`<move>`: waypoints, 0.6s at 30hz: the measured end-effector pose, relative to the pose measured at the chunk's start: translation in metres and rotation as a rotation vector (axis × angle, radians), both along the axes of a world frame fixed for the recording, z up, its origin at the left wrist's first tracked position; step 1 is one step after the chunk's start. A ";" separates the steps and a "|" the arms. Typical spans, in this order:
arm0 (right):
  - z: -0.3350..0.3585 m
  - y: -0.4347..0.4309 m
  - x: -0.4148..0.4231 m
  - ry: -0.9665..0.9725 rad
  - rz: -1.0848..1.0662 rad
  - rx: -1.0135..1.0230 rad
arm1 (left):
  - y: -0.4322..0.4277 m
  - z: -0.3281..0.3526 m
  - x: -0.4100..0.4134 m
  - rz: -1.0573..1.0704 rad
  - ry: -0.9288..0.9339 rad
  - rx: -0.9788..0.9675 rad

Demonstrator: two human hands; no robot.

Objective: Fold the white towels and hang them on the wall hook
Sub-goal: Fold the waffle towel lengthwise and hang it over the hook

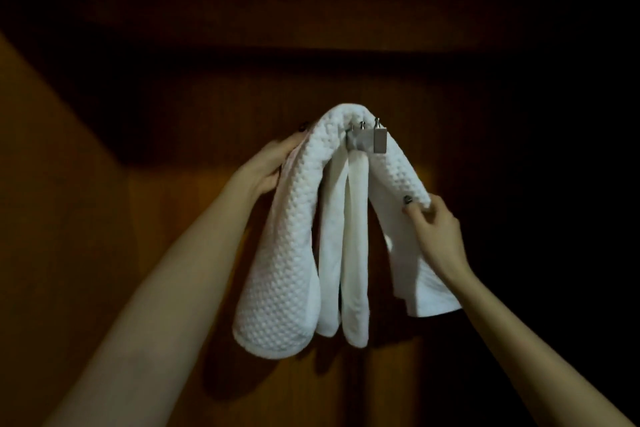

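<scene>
Left hand (266, 166) and right hand (434, 230) grip towel (294, 236) arched over hook (367, 141), ends downward.

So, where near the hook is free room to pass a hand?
Bare wooden wall lies above the waffle towel and below the towel ends. Crowded: the hook, the smooth towel filling the gap under it, left hand and right hand on either side.

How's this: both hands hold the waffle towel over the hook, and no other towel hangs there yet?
Wrong on one point: the head view shows a smooth white towel already hanging from the hook under the waffle towel. The left hand and right hand do both hold the waffle towel.
</scene>
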State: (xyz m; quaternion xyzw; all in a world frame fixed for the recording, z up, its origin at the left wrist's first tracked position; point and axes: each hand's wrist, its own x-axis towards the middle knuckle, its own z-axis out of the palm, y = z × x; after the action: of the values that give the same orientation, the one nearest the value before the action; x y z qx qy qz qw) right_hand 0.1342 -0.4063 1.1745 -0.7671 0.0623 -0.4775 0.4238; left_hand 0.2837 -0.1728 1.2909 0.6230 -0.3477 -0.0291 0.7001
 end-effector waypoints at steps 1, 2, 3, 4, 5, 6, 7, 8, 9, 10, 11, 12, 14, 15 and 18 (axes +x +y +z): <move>-0.008 0.008 -0.002 0.021 0.055 -0.002 | 0.001 -0.011 0.002 -0.002 -0.013 0.010; -0.017 0.012 -0.001 0.040 0.088 -0.006 | 0.003 -0.023 0.000 0.033 -0.025 0.000; -0.023 0.016 -0.003 0.038 0.131 0.020 | 0.007 -0.035 -0.001 0.066 -0.041 -0.021; -0.027 0.017 -0.002 0.038 0.147 0.037 | 0.012 -0.046 -0.003 0.102 -0.073 -0.042; -0.027 0.019 -0.005 0.022 0.147 0.064 | 0.016 -0.055 -0.006 0.131 -0.113 -0.044; -0.030 0.019 -0.006 -0.005 0.117 0.060 | 0.020 -0.063 -0.013 0.141 -0.149 -0.053; -0.032 0.019 -0.007 -0.016 0.074 0.024 | 0.022 -0.070 -0.020 0.147 -0.177 -0.040; -0.033 0.019 -0.008 -0.031 0.022 -0.016 | 0.023 -0.076 -0.028 0.163 -0.194 -0.029; -0.033 0.017 -0.008 -0.030 -0.033 -0.051 | 0.024 -0.082 -0.037 0.198 -0.206 -0.029; -0.031 0.014 -0.006 -0.030 -0.084 -0.076 | 0.023 -0.087 -0.048 0.238 -0.232 -0.045; -0.029 0.011 -0.003 -0.026 -0.105 -0.088 | 0.022 -0.093 -0.059 0.270 -0.277 -0.062; -0.029 0.009 0.002 -0.021 -0.091 -0.091 | 0.018 -0.100 -0.070 0.285 -0.332 -0.063; -0.034 0.009 0.008 0.001 0.068 -0.060 | 0.008 -0.116 -0.091 0.286 -0.429 -0.006; -0.041 0.010 0.010 0.024 0.156 -0.027 | 0.003 -0.125 -0.097 0.313 -0.462 0.044; -0.076 0.009 0.013 0.088 0.216 0.039 | -0.005 -0.148 -0.099 0.498 -0.481 0.131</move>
State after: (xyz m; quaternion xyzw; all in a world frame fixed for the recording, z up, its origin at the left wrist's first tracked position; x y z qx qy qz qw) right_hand 0.1476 -0.3976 1.0987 -0.7813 0.0071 -0.3935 0.4844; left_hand 0.1844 -0.1781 1.1433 0.7214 -0.3375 0.2680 0.5421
